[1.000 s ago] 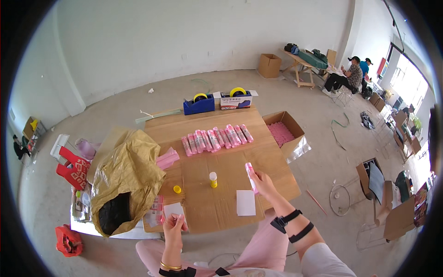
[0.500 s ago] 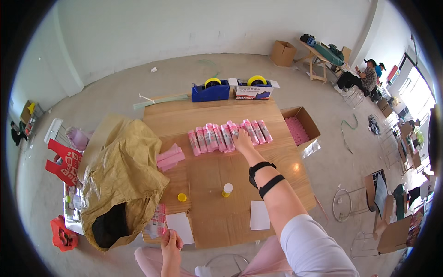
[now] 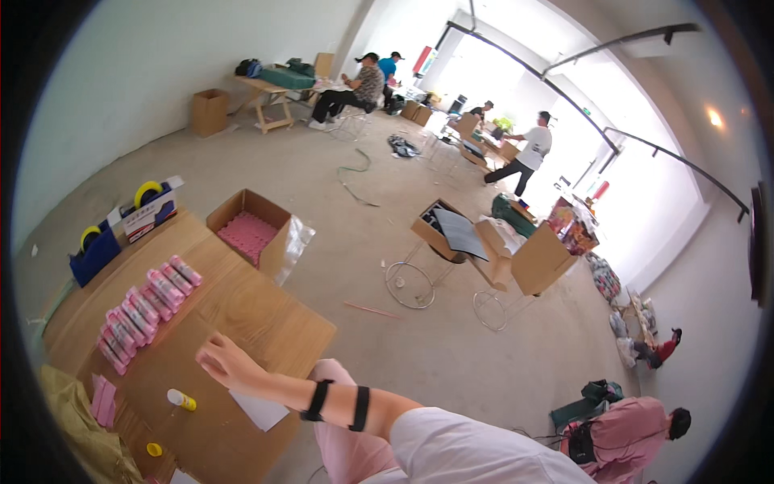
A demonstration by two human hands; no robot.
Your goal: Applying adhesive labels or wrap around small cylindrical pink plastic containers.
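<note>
Presently, right hand (image 3: 230, 363) over the table (image 3: 278, 310), fingers loosely bent, no item showing in them; whether they pinch anything, cannot tell. White sheet (image 3: 262, 411) just behind the fingers, under the wrist. Glue stick (image 3: 182, 400), uncapped, lying or leaning (unclear which), near the fingertips on their left; yellow cap (image 3: 154, 449) apart from it. Pink rolls (image 3: 149, 310) in a slanting row farther up the table, well clear of the fingers. Beyond, two tape dispensers, one blue (image 3: 95, 256), one in a box (image 3: 151, 219); carton (image 3: 276, 252) of pink pieces at the table's far side.

Left hand out of view. Palm side hidden, fingers slightly blurred. Sheet partly covered by the forearm; sack (image 3: 81, 423) cut off at lower left. Distant workers by the window washed out by glare.
</note>
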